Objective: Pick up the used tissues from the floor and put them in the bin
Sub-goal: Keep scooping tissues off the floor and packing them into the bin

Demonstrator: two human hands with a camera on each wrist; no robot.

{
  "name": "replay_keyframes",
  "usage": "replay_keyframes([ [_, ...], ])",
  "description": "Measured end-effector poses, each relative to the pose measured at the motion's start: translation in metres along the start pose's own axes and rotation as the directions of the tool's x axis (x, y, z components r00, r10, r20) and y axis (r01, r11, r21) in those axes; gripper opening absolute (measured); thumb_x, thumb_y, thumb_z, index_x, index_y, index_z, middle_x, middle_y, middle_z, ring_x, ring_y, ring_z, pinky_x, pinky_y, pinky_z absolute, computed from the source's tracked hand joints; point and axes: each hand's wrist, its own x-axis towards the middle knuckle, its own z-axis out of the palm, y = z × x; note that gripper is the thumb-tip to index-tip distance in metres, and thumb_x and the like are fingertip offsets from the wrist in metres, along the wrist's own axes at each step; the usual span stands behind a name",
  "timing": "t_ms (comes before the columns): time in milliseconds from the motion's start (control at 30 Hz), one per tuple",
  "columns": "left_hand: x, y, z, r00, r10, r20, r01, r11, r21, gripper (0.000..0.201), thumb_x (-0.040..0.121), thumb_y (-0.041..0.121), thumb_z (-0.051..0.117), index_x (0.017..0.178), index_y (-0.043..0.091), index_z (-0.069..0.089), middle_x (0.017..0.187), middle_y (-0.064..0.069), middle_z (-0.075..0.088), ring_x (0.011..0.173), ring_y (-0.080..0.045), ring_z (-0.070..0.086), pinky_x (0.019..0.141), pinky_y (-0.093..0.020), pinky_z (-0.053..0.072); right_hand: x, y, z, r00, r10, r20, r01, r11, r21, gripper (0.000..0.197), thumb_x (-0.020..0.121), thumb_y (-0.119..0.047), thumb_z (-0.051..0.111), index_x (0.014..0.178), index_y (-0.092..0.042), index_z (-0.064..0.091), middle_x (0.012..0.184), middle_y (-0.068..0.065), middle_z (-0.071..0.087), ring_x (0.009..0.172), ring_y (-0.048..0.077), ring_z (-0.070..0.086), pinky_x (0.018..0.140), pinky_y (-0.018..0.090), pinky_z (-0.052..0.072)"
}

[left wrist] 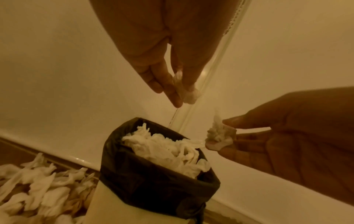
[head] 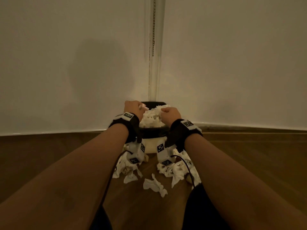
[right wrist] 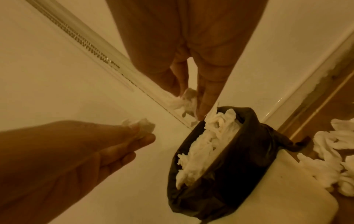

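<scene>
Your forearms are hiding part of the tissues [head: 154,185] lying on the wooden floor [head: 49,150] before the bin [head: 153,130] — it is standing heaped full in the wall corner. Your left hand [head: 133,109] and right hand [head: 171,114] are each pinching a tissue scrap [left wrist: 188,94] above its rim.

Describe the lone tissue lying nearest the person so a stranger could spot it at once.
Start at the bin in the wall corner, then come toward the person along the floor. Past the two heaps flanking the bin lies one crumpled tissue, alone between the forearms, touching neither heap.
</scene>
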Motion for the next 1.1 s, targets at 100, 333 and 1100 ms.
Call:
replay_keyframes([
  [100, 0.01, -0.011, 0.015, 0.998, -0.061, 0.035, 0.059, 0.997, 0.053, 0.027, 0.091, 0.012, 0.05, 0.114, 0.011, 0.064, 0.121, -0.015, 0.059, 0.111, -0.029, 0.056, 0.093, -0.03, 0.044, 0.012, 0.004, 0.014, 0.998, 0.022, 0.052, -0.014, 0.99, -0.14, 0.042, 0.091, -0.008, 0.045, 0.133, -0.007, 0.048, 0.139, 0.016, 0.043, 0.128, 0.03, 0.04, 0.105, 0.032, 0.032],
  [333, 0.023, -0.026, 0.059, 0.94, -0.107, 0.323, -0.014, 0.936, 0.352, 0.05, 0.094, 0.024, 0.046, 0.14, 0.006, 0.035, 0.146, -0.015, 0.022, 0.129, -0.028, 0.031, 0.104, -0.022, 0.028, 0.036, 0.038, 0.044, 0.985, 0.004, 0.17, 0.09, 0.837, -0.54, 0.058, 0.087, -0.021, 0.051, 0.141, -0.014, 0.031, 0.148, 0.016, 0.016, 0.134, 0.036, 0.026, 0.112, 0.043, 0.028],
  [1100, -0.019, -0.012, 0.094, 0.888, 0.322, 0.328, -0.418, 0.862, 0.286, 0.029, 0.095, 0.035, 0.036, 0.087, 0.016, 0.057, 0.071, 0.0, 0.05, 0.07, -0.022, 0.053, 0.062, -0.028, 0.039, 0.032, 0.081, -0.011, 0.979, 0.106, -0.174, -0.14, 0.971, -0.196, 0.033, 0.091, -0.014, 0.045, 0.122, -0.02, 0.055, 0.127, 0.011, 0.055, 0.115, 0.029, 0.053, 0.097, 0.037, 0.045],
])
